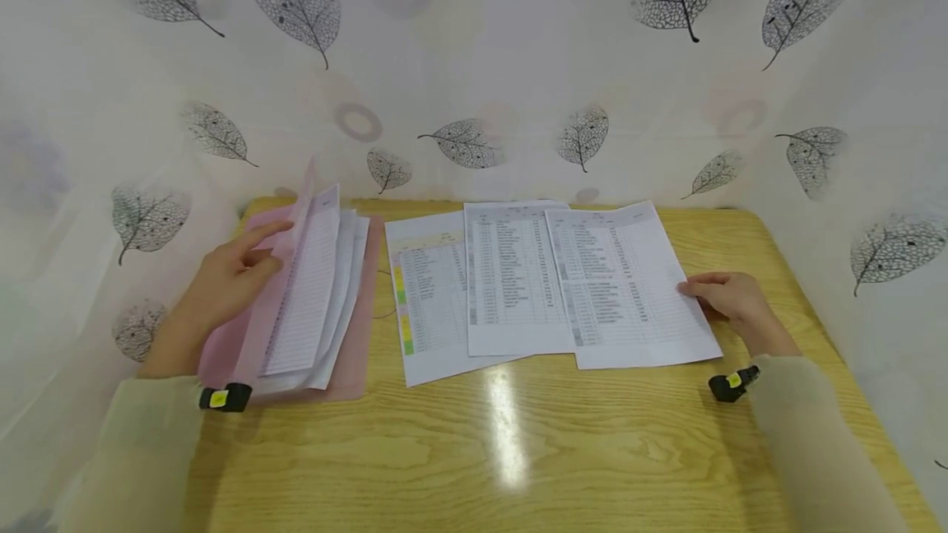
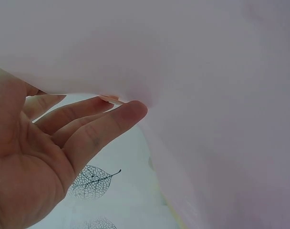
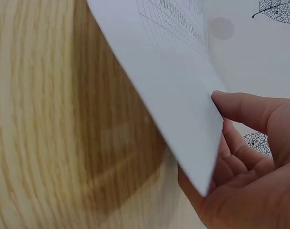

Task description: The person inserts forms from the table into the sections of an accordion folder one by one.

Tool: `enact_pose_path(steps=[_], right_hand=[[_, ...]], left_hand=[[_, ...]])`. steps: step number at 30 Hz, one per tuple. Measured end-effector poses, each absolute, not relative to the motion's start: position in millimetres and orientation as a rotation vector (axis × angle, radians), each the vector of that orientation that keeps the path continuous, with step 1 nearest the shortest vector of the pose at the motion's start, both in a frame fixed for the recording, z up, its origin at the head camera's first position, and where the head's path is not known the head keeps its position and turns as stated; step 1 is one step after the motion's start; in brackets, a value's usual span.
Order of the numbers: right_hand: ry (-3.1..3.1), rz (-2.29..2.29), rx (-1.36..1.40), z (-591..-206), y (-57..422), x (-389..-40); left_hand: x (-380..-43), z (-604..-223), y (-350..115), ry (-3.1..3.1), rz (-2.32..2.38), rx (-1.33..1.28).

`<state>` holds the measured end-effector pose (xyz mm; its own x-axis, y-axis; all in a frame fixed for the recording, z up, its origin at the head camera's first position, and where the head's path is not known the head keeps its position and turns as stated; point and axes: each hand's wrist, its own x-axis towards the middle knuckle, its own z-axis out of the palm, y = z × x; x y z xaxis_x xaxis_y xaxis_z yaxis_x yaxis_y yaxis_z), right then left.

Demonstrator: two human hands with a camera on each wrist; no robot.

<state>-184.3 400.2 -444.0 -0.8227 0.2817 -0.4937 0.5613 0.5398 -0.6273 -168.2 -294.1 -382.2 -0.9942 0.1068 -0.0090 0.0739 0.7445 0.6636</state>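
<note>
At the left of the head view lies a pink folder (image 1: 355, 352) with several white printed sheets (image 1: 307, 294) inside. Its pink cover (image 1: 257, 344) stands partly raised, and my left hand (image 1: 233, 282) pinches the cover's edge between thumb and fingers. The left wrist view is mostly filled by that cover (image 2: 221, 109), thumb in front of its edge. On the right, my right hand (image 1: 733, 307) grips the right edge of a printed sheet (image 1: 625, 286). In the right wrist view the sheet's corner (image 3: 183, 124) tilts up off the table, thumb on top and fingers beneath.
Two more printed sheets overlap to the left of the gripped one: a middle sheet (image 1: 518, 278) and a sheet with a coloured strip (image 1: 433, 303). All lie on a wooden table (image 1: 415, 442). A leaf-patterned curtain (image 1: 518, 64) hangs behind and along both sides.
</note>
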Motion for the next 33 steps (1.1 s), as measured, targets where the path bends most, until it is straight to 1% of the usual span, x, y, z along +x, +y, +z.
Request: enact_pose_path(steps=[8, 12, 24, 33], right_hand=[[2.339, -1.296, 0.487, -444.1, 397.0, -184.7], [2.223, -1.399, 0.43, -447.7, 392.8, -184.7], [2.097, -1.506, 0.455, -454.4, 386.6, -185.6], [2.057, -1.668, 0.422, -447.4, 384.8, -180.0]], left_hand=[[-169.7, -382.9, -293.8, 2.894, 1.099, 0.165], [-170.0, -382.5, -293.5, 2.9, 1.093, 0.174], [-168.1, -381.1, -291.8, 2.893, 1.094, 0.157], [-166.6, -380.4, -294.0, 2.905, 1.089, 0.143]])
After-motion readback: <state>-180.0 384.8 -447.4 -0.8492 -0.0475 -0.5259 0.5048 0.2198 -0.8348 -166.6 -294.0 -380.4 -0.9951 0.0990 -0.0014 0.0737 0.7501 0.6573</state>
